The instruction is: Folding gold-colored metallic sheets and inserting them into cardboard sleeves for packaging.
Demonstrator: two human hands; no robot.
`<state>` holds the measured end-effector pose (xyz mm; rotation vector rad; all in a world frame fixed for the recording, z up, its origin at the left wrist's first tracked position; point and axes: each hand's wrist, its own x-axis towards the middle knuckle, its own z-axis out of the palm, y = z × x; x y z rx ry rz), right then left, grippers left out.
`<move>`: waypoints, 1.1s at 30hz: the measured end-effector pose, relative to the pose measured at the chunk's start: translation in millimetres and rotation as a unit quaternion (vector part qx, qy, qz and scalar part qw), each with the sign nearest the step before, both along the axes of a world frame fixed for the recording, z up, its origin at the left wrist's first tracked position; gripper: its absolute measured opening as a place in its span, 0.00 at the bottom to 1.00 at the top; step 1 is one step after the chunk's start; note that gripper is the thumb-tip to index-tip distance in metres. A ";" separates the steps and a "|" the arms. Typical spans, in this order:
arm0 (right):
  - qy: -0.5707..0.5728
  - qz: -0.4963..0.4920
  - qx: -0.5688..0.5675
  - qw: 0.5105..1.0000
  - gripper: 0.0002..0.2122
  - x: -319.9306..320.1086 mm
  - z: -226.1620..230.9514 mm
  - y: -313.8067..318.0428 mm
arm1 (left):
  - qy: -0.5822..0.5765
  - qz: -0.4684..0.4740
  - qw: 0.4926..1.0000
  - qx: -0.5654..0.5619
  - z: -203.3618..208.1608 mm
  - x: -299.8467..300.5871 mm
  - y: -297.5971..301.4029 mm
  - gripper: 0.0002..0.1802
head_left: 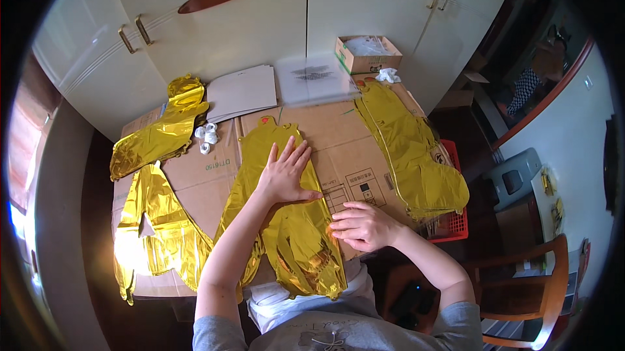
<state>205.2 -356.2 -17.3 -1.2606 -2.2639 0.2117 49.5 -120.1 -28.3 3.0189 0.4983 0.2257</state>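
A flat, uninflated gold foil balloon (250, 175) lies before me on the cardboard, its lower part crumpled and hanging toward my lap. My left hand (285, 172) rests palm down on its middle with the fingers spread. At the balloon's right edge is my right hand (363, 226), fingers stretched leftward and a little bent, their tips touching or just beside the foil. Nothing shows in its grip. To the right lies a stack of flat gold foil balloons (407, 156). More gold foil (159, 133) is heaped at the far left, and another split-shaped gold balloon (159, 211) lies nearer, glaring with light.
Flattened cardboard (332, 130) covers the table. Small white rolls (207, 135), grey-beige card sheets (242, 89), a clear plastic sheet (316, 79), an open carton (369, 55) and crumpled white tissue (388, 76) lie toward the cabinets (260, 19). A red basket (458, 221) and wooden chair (553, 286) stand right.
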 end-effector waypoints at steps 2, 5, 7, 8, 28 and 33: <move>0.011 -0.003 0.001 1.000 0.08 -2.2 3.8 1.2 | 0.006 0.004 1.000 0.003 -1.3 0.0 0.2 0.68; 0.037 0.009 0.004 0.999 0.08 -5.1 0.6 5.8 | 0.010 0.005 1.000 0.007 -1.8 0.4 0.3 0.70; 0.056 0.012 0.004 0.998 0.07 -6.2 -2.1 7.1 | 0.010 0.004 1.000 0.009 -1.3 1.3 1.2 0.71; 0.066 0.014 0.003 0.998 0.07 -7.0 -2.9 7.3 | 0.011 0.004 1.000 0.009 -0.9 1.4 1.1 0.71; -0.001 -0.042 0.050 0.998 0.11 17.6 4.4 54.1 | 0.106 0.049 0.993 -0.012 13.4 20.0 19.4 0.74; -0.094 0.005 0.040 0.995 0.14 27.1 -2.4 66.9 | 0.096 0.047 0.994 0.012 8.3 20.0 20.8 0.74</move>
